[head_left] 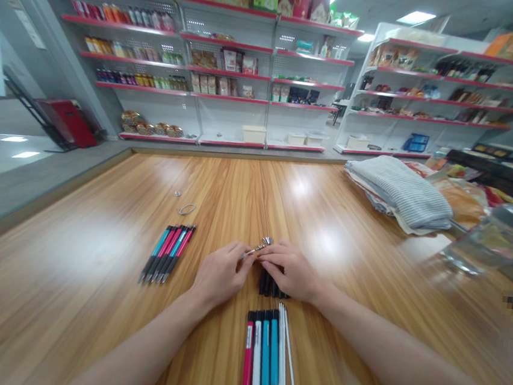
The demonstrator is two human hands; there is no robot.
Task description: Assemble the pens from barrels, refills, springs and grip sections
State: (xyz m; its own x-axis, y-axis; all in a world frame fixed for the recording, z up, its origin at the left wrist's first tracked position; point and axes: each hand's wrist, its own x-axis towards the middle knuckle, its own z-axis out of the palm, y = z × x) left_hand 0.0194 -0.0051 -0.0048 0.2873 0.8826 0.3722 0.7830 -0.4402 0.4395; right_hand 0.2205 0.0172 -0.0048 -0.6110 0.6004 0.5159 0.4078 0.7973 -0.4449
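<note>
My left hand (221,275) is closed in a pinch on a thin silvery pen part (252,252) near the middle of the table. My right hand (292,271) meets it from the other side, fingers bent and fingertips close together at the same part; what they grip is too small to make out. Just beyond the fingertips lie small silver cone tips (267,241). Several black pen grips (269,286) sit partly hidden beneath my right hand. Nearer me are pen barrels in red, white and blue (265,351), with thin white refills (284,355) alongside.
A row of whole pens (168,253) lies left of my hands, with a thin ring-shaped loop (186,209) and a tiny silvery piece (177,193) beyond. Folded striped cloth (399,191) and a clear jar (490,239) stand at the right. Stocked shelves (229,99) line the back.
</note>
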